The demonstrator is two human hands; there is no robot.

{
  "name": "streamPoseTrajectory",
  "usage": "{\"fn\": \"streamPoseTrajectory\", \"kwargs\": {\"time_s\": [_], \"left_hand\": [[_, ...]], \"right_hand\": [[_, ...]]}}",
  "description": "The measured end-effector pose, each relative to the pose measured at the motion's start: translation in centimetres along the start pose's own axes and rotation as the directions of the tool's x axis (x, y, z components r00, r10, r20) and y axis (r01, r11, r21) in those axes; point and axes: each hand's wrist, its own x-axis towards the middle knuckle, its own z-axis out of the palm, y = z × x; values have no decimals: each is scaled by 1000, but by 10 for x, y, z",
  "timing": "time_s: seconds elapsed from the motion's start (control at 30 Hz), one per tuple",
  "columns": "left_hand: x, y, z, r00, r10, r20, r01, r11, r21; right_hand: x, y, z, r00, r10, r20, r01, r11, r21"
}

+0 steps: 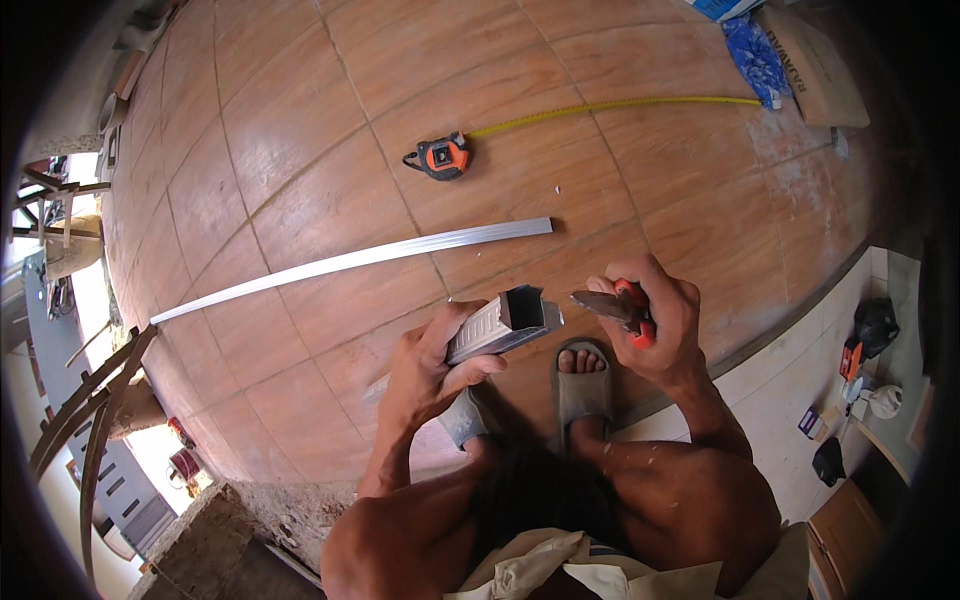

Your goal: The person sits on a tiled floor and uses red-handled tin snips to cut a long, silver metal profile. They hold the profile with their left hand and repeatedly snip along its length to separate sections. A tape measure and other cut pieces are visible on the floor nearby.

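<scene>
My left hand grips a short hollow metal profile, its square, jagged open end tilted upward at centre. To its right, my right hand is closed around red-handled metal snips, the dark blades pointing left, a little apart from the profile's end. Beyond both hands, a long silver metal strip lies across the tiled floor. Further off lies an orange and black tape measure, its yellow blade stretched out to the right.
Bent dark bars or planks stand at the left edge, near a rough concrete ledge. A blue plastic bundle and brown sack lie top right. A pale lower floor at right holds black bags and small items.
</scene>
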Motion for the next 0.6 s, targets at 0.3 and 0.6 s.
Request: {"fn": "streamPoseTrajectory", "kwargs": {"time_s": [0.3, 0.6], "left_hand": [[-3, -5, 2, 996, -62, 68, 71, 987, -145], [3, 0, 5, 998, 45, -45, -48, 996, -78]], "right_hand": [[-7, 1, -2, 987, 93, -128, -90, 996, 29], [-18, 2, 17, 999, 30, -44, -29, 999, 23]]}}
